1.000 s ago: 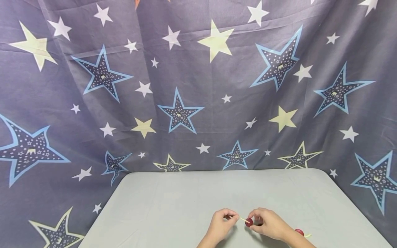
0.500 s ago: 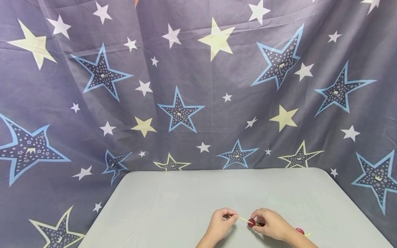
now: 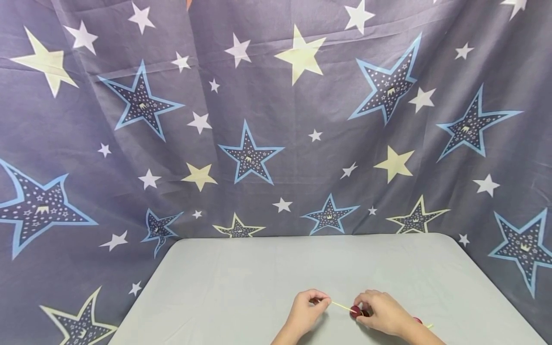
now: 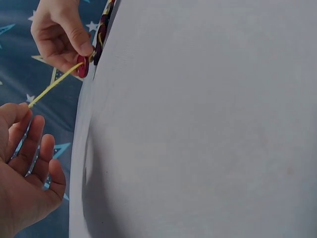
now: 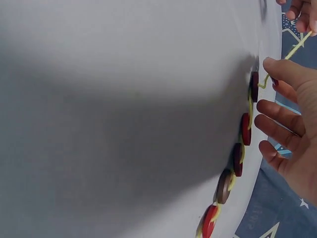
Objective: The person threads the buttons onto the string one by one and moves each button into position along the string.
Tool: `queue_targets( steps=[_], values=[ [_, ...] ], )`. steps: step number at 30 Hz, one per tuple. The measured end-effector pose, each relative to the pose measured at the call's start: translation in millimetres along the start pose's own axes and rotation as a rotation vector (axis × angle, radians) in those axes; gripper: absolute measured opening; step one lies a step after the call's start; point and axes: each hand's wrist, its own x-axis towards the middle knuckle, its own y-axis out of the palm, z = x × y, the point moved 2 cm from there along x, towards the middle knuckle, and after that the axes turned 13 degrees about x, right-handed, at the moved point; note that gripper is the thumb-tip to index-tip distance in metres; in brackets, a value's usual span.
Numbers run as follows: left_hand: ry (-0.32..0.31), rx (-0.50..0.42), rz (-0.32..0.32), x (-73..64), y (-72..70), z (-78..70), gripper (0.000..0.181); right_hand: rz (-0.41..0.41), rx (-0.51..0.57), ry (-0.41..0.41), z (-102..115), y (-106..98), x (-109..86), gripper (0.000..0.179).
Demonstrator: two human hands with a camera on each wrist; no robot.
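Note:
My left hand (image 3: 305, 314) pinches a yellow string (image 3: 342, 305) between thumb and fingertips. Its other fingers spread loosely in the left wrist view. From there the string runs taut to a round red button (image 3: 355, 312), threaded on it. My right hand (image 3: 384, 311) pinches that button by its edge with thumb and fingers. In the right wrist view, several more buttons hang along the same string below the hand: a dark one (image 5: 254, 87), a red one (image 5: 246, 129), a brown one (image 5: 224, 186). The right hand hides part of the string.
The pale tabletop (image 3: 241, 287) stretches beyond and left of both hands. A further red button (image 3: 417, 320) with a bit of string shows beside the right forearm. A grey cloth (image 3: 267, 206) printed with stars hangs behind the table.
The right hand and red button have moved right, away from the left hand. More yellow string now stretches between them. The left hand has stayed almost still.

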Motion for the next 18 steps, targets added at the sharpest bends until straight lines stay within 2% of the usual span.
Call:
queue_targets(
  steps=[12,18],
  values=[
    [-0.002,0.009,0.013,-0.5,-3.0,-1.4,0.012,-0.019,-0.075,0.032,-3.9,-1.5,-4.4,0.025],
    [-0.018,0.001,0.010,0.4,-4.0,-1.2,0.012,-0.015,-0.063,0.043,-5.5,-1.8,-5.4,0.025]
  ],
)
